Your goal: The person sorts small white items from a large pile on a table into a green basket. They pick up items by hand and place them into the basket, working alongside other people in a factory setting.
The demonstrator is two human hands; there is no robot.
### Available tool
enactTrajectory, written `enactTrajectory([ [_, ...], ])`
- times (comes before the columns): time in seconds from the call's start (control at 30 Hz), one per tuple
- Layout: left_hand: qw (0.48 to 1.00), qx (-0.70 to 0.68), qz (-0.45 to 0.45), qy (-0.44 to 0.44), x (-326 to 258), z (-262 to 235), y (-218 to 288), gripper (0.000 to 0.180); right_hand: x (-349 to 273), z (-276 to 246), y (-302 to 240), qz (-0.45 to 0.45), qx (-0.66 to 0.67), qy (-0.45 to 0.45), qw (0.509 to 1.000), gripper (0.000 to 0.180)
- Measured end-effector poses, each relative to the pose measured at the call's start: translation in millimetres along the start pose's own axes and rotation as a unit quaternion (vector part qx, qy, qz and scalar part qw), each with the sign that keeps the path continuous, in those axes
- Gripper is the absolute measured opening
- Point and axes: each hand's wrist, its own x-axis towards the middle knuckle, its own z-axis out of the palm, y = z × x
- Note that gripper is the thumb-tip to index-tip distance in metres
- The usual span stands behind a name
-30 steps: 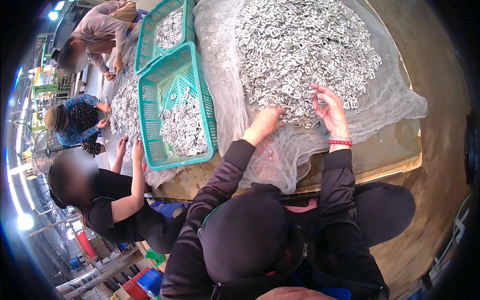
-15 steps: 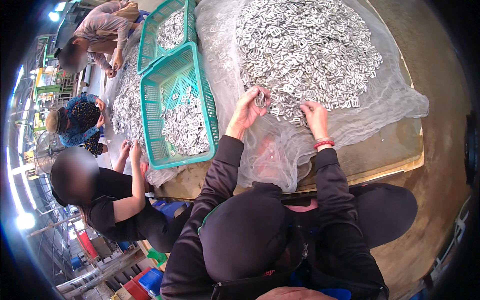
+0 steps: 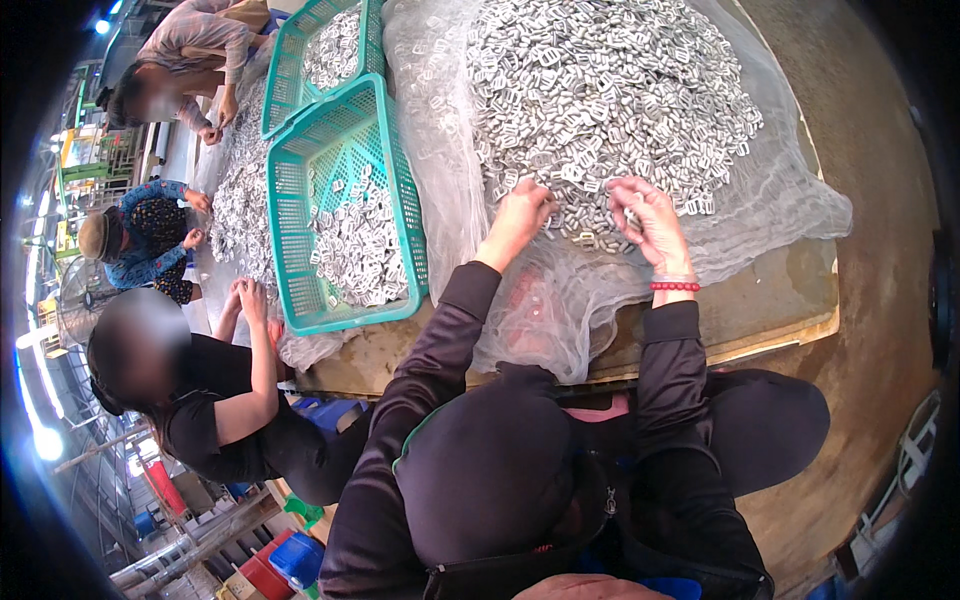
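A big heap of small grey metal buckles (image 3: 600, 90) lies on pale mesh netting (image 3: 790, 215) spread over a wooden table (image 3: 770, 310). Both my hands are at the heap's near edge. My left hand (image 3: 520, 212) is curled, knuckles up, its fingers closed among the buckles. My right hand (image 3: 648, 218), with a red bead bracelet (image 3: 675, 286) at the wrist, pinches buckles between its fingertips. The two hands are about a hand's width apart. My black sleeves reach up from the lower edge.
A teal plastic basket (image 3: 405, 200) partly filled with buckles stands left of my left hand, a second teal basket (image 3: 290, 60) behind it. A person in black (image 3: 220, 410) sits at my left; two more people (image 3: 140, 240) work at the far left. Brown floor lies to the right.
My left hand rose toward the heap's left part, then came back to its near edge. My right hand dropped slightly, then moved up again. Both stay on the buckles.
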Motion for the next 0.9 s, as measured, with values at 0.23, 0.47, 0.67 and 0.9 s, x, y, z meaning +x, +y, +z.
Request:
enactTrajectory([
  [0.23,0.934,-0.31,-0.179,-0.012,-1,-44,5,0.013,-1,10,70,0.005,-0.63,0.089,0.771,0.027],
  [0.47,0.648,-0.753,-0.106,-0.026,-14,-70,15,0.016,2,11,59,-0.005,-0.477,0.129,0.869,0.013],
  [0.67,0.761,-0.611,-0.213,-0.046,-10,-66,11,0.022,-8,4,5,0.0,0.154,-0.028,0.988,0.015],
  [0.9,0.99,0.112,-0.081,-0.001,-25,18,0,0.029,2,-6,18,0.008,0.126,0.097,0.987,0.024],
])
